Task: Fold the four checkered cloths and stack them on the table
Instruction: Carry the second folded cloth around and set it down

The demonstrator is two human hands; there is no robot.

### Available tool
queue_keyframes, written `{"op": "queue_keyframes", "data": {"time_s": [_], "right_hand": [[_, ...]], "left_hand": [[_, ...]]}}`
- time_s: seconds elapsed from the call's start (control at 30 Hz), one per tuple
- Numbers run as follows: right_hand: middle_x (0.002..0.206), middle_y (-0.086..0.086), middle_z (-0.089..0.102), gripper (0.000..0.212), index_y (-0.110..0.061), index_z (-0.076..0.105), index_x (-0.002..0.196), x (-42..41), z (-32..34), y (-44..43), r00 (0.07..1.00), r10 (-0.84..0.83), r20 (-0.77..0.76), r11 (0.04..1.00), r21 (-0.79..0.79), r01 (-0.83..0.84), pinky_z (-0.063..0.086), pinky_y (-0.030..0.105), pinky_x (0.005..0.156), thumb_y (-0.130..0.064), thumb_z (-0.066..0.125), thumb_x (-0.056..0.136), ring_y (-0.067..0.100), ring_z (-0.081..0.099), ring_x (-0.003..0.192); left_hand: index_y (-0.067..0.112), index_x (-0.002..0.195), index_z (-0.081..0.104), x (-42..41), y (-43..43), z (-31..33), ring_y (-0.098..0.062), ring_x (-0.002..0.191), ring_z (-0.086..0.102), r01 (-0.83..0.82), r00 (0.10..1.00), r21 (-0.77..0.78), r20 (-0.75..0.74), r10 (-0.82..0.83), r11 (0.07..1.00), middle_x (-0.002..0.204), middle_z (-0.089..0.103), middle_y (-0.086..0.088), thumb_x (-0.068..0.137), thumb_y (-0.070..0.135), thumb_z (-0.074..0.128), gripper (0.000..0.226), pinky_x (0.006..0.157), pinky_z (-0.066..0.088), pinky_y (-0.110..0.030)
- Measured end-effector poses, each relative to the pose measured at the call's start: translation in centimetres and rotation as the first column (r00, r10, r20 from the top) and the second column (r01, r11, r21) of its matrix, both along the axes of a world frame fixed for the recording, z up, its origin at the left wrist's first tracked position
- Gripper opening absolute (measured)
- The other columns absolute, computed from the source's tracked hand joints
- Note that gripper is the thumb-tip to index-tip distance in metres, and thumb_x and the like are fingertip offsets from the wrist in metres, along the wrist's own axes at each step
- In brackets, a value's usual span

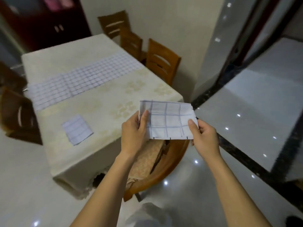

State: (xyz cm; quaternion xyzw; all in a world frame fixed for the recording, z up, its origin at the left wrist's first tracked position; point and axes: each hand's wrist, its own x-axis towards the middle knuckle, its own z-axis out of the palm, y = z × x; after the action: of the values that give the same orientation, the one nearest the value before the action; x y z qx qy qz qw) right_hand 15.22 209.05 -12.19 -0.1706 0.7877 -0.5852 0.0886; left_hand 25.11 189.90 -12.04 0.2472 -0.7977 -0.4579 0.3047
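The white, blue-checked folded cloth (pixel 168 120) looks thin, soft and matt. A cream floral woven tablecloth (pixel 101 102) covers the desk. The grey tiled floor (pixel 246 104) is glossy; the brown wooden chairs (pixel 162 63) are smooth.

1. Beyond the fingers (pixel 144 117) we see a table (pixel 91 51) under a cream, flower-patterned covering that hangs down its sides.
2. Left of and past the fingers stands a dark red-brown cabinet (pixel 47 22) against the far wall.
3. Wooden chairs (pixel 161 61) line the table's far-right side by a pale wall (pixel 172 17); a darker chair (pixel 18 117) sits far left.
4. Directly below the fingers is a round-backed wooden chair (pixel 164 163) with a tan cushion.
5. Right of the fingers, we see a glossy grey tiled floor (pixel 246 112) that reflects small ceiling lights and carries a dark speckled border strip (pixel 242 154).
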Motion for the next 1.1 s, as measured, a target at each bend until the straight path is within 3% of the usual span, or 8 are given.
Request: {"op": "queue_keyframes", "data": {"time_s": [0.27, 0.37, 0.47, 0.63, 0.77, 0.9, 1.0, 1.1], "right_hand": [[0.096, -0.013, 0.076, 0.011, -0.035, 0.070, 0.104, -6.9, -1.4, -7.4, 0.973, 0.141, 0.184, 0.988, 0.039, -0.151, 0.057, 0.022, 0.076, -0.034, 0.060, 0.100, 0.002, 0.070, 0.092], [0.100, -0.012, 0.077, 0.015, -0.031, 0.070, 0.112, -9.0, -2.1, -10.1, 0.950, 0.183, 0.255, 0.981, 0.008, -0.191, 0.059, 0.025, 0.077, -0.029, 0.061, 0.101, 0.005, 0.072, 0.095], [0.105, -0.008, 0.076, 0.018, -0.029, 0.069, 0.116, -9.8, -3.5, -14.0, 0.914, 0.242, 0.327, 0.966, 0.009, -0.259, 0.062, 0.036, 0.079, -0.025, 0.058, 0.102, 0.012, 0.072, 0.098], [0.104, -0.003, 0.073, 0.014, -0.025, 0.066, 0.104, -10.9, -5.9, -21.0, 0.836, 0.412, 0.362, 0.897, 0.002, -0.443, 0.059, 0.023, 0.066, -0.021, 0.053, 0.105, 0.007, 0.071, 0.089], [0.104, 0.014, 0.070, 0.022, -0.017, 0.064, 0.099, -12.9, -9.2, -25.9, 0.789, 0.478, 0.387, 0.834, 0.082, -0.545, 0.058, 0.055, 0.086, -0.038, 0.055, 0.101, 0.033, 0.068, 0.096], [0.087, 0.002, 0.069, 0.019, -0.026, 0.060, 0.086, -14.1, -11.7, -31.0, 0.691, 0.566, 0.450, 0.757, 0.050, -0.652, 0.062, 0.047, 0.072, -0.024, 0.054, 0.104, 0.027, 0.072, 0.084], [0.079, 0.002, 0.066, 0.016, -0.016, 0.061, 0.091, -13.9, -15.1, -35.1, 0.595, 0.597, 0.538, 0.689, 0.037, -0.724, 0.061, 0.038, 0.062, -0.014, 0.052, 0.104, 0.026, 0.074, 0.073], [0.081, 0.010, 0.072, 0.018, -0.002, 0.061, 0.097, -12.8, -19.9, -36.7, 0.502, 0.532, 0.682, 0.619, 0.091, -0.780, 0.055, 0.033, 0.052, -0.016, 0.051, 0.104, 0.025, 0.075, 0.066]], "left_hand": [[0.022, 0.062, 0.038, -5.6, -6.2, -0.5, -0.006, 0.048, 0.035, -0.093, 0.996, 0.107, 0.015, 0.092, 0.990, 0.053, 0.033, 0.012, 0.106, 0.037, 0.051, 0.048, 0.049, 0.024, -0.023], [0.008, 0.073, 0.058, -6.1, -8.3, -2.1, -0.017, 0.055, 0.053, -0.122, 0.991, 0.187, 0.075, 0.110, 0.975, 0.063, 0.058, -0.009, 0.104, 0.048, 0.050, 0.052, 0.052, 0.036, -0.030], [0.017, 0.094, 0.069, -4.4, -10.0, -3.3, -0.016, 0.060, 0.064, -0.167, 0.986, 0.401, 0.064, 0.154, 0.901, 0.075, 0.070, 0.006, 0.103, 0.043, 0.056, 0.031, 0.049, 0.047, -0.032], [0.024, 0.080, 0.056, -2.9, -12.4, -5.9, -0.021, 0.066, 0.072, -0.372, 0.927, 0.572, 0.182, 0.329, 0.731, 0.066, 0.062, 0.015, 0.102, 0.038, 0.061, 0.026, 0.053, 0.048, -0.022], [0.009, 0.085, 0.055, -4.1, -15.3, -7.4, -0.015, 0.055, 0.065, -0.543, 0.839, 0.458, 0.278, 0.467, 0.704, 0.074, 0.057, -0.002, 0.100, 0.042, 0.062, 0.037, 0.054, 0.046, -0.030], [0.019, 0.090, 0.058, -6.0, -21.0, -9.2, -0.009, 0.053, 0.060, -0.693, 0.715, 0.265, 0.370, 0.594, 0.670, 0.076, 0.061, 0.002, 0.100, 0.039, 0.064, 0.023, 0.052, 0.045, -0.024], [0.013, 0.124, 0.055, -6.8, -25.2, -13.1, -0.020, 0.079, 0.069, -0.813, 0.582, 0.273, 0.429, 0.691, 0.515, 0.112, 0.064, -0.006, 0.097, 0.033, 0.069, 0.037, 0.056, 0.052, -0.025], [0.014, 0.146, 0.038, -7.2, -26.2, -17.7, -0.033, 0.116, 0.063, -0.844, 0.521, 0.259, 0.601, 0.606, 0.469, 0.143, 0.050, -0.015, 0.094, 0.025, 0.073, 0.063, 0.094, 0.055, -0.042]]}}
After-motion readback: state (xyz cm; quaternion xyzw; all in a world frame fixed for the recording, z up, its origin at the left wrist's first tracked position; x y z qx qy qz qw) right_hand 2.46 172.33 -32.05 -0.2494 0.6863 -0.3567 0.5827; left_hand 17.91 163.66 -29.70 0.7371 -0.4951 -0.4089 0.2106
